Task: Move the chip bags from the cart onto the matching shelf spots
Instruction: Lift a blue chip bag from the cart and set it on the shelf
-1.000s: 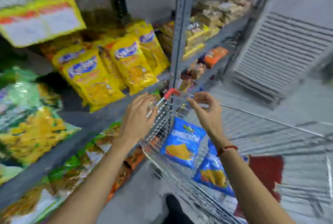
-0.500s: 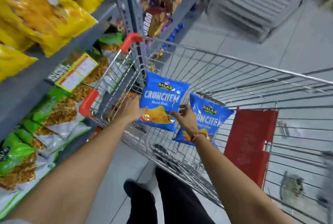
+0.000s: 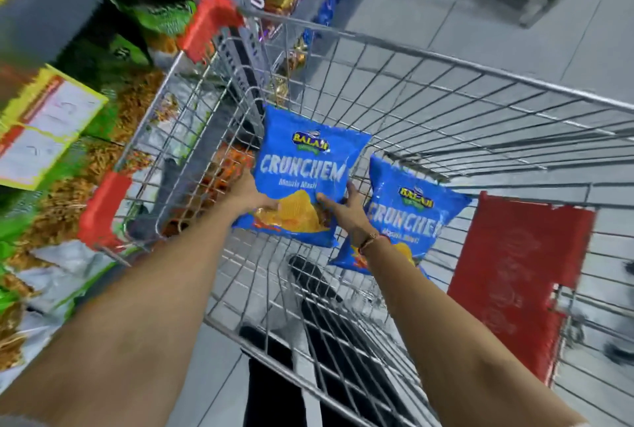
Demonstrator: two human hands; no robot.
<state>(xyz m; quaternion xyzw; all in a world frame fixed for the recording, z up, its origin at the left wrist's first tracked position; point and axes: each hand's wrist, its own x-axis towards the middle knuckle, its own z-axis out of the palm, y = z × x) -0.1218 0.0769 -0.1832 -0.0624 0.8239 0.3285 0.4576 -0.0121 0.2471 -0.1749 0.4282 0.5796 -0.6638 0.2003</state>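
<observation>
Chip bags sit inside the wire cart (image 3: pixel 446 69): the first blue bag (image 3: pixel 302 183) is held up by its lower corners, left hand (image 3: pixel 248 193) and right hand (image 3: pixel 346 210) each clamped on an edge, probably so the label faces up for matching. The second blue bag (image 3: pixel 411 217) leans beside it; the shelf (image 3: pixel 51 4) waits at left.

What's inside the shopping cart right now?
Two blue chip bags: one held by both hands, left hand and right hand, and a second bag beside it. The right forearm hides that bag's lower left corner.
</observation>
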